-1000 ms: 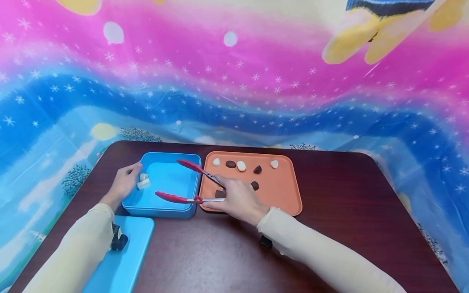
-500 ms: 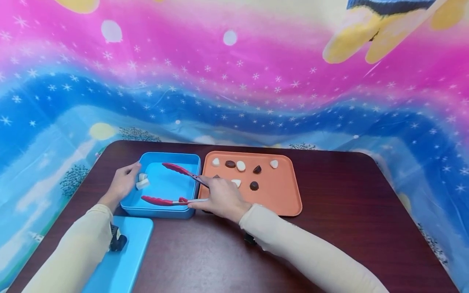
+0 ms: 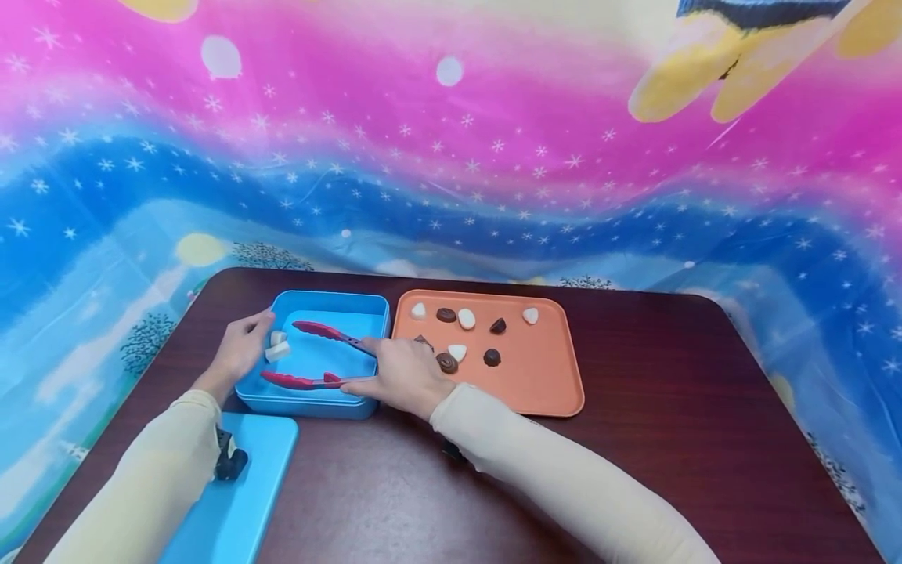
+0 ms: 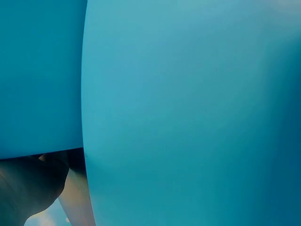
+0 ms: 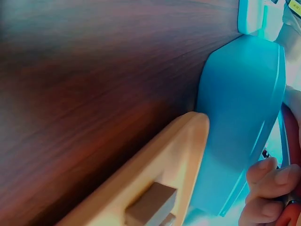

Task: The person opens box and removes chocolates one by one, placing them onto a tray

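Note:
My right hand (image 3: 409, 376) grips a pair of tongs (image 3: 310, 329) with red tips and metal arms. Spread apart, the tips hang over the blue box (image 3: 380, 352) with nothing between them. Inside the box, against its left wall, lie white chocolate-like pieces (image 3: 278, 349). My left hand (image 3: 239, 348) holds that left wall at the rim. In the right wrist view, curled fingers (image 5: 273, 181) wrap the tongs beside the box. Mostly blue plastic fills the left wrist view, with part of a hand (image 4: 33, 188) at its lower left.
Right of the box, an orange tray (image 3: 535, 376) bears several brown and white chocolate-like pieces (image 3: 467, 319). A blue lid (image 3: 261, 470) lies at the front left, under the left forearm. All stand on a dark wooden table (image 3: 648, 368), with a printed cloth (image 3: 451, 157) behind.
My right hand has moved left with the tongs, from over the tray toward the box's left side. The tongs stay spread, and more pieces on the tray show. My left hand stays at the rim.

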Demonstrator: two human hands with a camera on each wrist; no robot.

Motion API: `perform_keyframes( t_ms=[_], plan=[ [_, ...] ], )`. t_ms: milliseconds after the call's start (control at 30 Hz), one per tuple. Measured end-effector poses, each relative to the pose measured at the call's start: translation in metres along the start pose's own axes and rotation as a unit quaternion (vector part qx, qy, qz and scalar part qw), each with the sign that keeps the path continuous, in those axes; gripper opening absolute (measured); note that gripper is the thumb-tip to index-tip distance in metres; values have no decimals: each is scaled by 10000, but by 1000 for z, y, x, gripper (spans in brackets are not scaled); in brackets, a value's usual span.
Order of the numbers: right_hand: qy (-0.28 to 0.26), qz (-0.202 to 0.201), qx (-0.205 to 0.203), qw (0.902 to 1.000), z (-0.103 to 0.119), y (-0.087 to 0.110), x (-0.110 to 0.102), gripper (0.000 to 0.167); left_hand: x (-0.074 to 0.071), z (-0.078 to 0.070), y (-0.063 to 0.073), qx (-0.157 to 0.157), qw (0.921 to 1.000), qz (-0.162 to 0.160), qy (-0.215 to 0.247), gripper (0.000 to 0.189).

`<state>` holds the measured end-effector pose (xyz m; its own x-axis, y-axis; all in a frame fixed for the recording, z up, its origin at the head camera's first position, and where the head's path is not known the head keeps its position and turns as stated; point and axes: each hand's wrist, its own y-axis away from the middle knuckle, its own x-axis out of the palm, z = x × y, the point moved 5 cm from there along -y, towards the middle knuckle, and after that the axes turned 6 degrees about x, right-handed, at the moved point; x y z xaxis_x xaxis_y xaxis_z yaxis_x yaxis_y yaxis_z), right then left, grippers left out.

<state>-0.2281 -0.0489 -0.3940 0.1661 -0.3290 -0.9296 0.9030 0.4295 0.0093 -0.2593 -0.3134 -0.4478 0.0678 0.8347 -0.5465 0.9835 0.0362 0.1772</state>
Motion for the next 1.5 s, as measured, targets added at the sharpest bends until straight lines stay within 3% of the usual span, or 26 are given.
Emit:
perform_keyframes(
  t_ms=[167,367,633,900,1300,1500],
  plan=[
    [352,80,-39,9993,9,-6,4,71,0,-1,-1,21,9999,-58,-84,75],
    [971,-146,-272,9948,21,-7,1,57,-1,-3,-1,35,9998,-146,-119,75],
    [1335,-213,-327,9903,34,-5,1,43,0,-3,-1,39,9999,-96,-101,74],
    [1329,-239,-343,9902,32,-3,1,35,0,-2,-2,62,9999,-113,-88,74],
    [987,-199,-174,9948,16,7,-4,41,-2,-4,0,37,9999,-93,-110,73],
    [885,-341,-377,9948,9,16,-5,40,-1,-3,0,-30,9999,-95,-109,74]
  ],
)
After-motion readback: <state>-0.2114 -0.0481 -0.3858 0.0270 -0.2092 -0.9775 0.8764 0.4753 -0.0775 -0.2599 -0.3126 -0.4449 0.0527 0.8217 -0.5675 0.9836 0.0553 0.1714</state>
